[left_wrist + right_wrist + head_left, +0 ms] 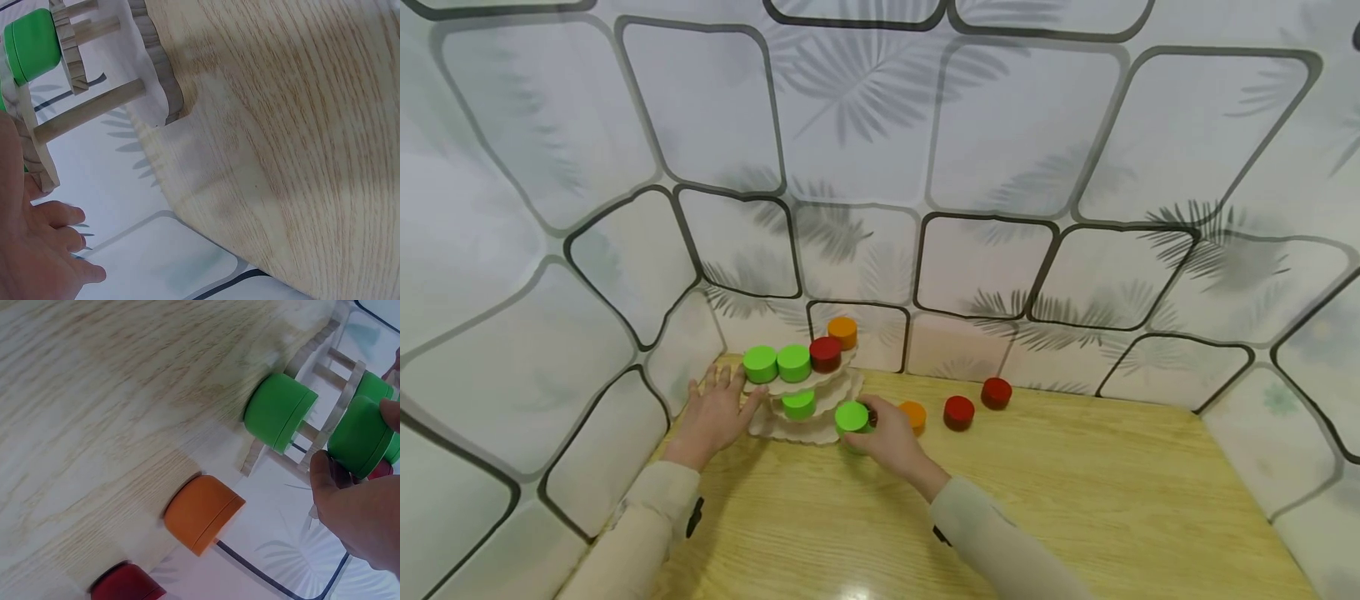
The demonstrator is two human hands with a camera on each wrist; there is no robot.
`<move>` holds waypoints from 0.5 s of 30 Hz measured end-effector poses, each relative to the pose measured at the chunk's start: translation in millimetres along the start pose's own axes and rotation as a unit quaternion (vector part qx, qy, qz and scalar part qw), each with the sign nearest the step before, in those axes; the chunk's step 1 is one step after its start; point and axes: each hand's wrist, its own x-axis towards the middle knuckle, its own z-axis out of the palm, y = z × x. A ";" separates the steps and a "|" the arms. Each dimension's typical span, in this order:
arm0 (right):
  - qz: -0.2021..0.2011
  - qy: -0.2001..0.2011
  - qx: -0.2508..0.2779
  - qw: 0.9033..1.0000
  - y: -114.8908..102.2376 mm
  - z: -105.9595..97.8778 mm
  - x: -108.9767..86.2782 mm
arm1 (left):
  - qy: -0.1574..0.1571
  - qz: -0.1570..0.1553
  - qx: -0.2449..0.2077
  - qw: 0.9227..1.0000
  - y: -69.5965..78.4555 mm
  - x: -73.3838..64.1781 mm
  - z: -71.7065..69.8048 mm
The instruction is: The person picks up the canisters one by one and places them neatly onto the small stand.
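Head view puts my work left of centre, low in the frame: a three-tiered stand [801,432] on the bench [1097,483], with my hands at either side of it. My right hand [891,442] has the held green block [852,415] pinched between thumb and fingers, raised at the stand's right edge. My left hand [717,417] is loosely spread at the left edge of the upper tier [790,387], touching it and carrying nothing; I read that as steadying.

I judge the step in hand to be moving this one block at the stand's side; from this moment alone I can't tell whether it is bound for a tier or coming away. Either way, I'd say the next move calls for a level pinch and a path clear of the scalloped edges and of the low green block [278,412], which looks to stand on the bench just beside the base.

Counting, I get one stand and five greens: the held one, the low one, two upper greens [793,363] and a middle-tier green [799,405]. Reds, three for certain: an upper red [825,356] and two bench reds [958,413] right of centre; a dark patch by my right fingers may be another, too hidden to tell. Oranges, two: an upper orange [842,333] and a bench orange [913,416] just beyond my right hand.
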 end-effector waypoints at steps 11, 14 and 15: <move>0.000 0.028 0.009 1.000 -8.5 9.1 12.4 | 0.005 0.005 0.002 1.000 -0.5 0.3 -0.8; -0.001 0.031 0.004 1.000 -9.6 11.2 15.3 | 0.004 0.005 -0.001 1.000 -0.9 0.2 -0.6; -0.001 0.031 0.002 1.000 -9.8 12.0 16.5 | 0.005 0.005 0.000 1.000 -0.7 0.1 -0.5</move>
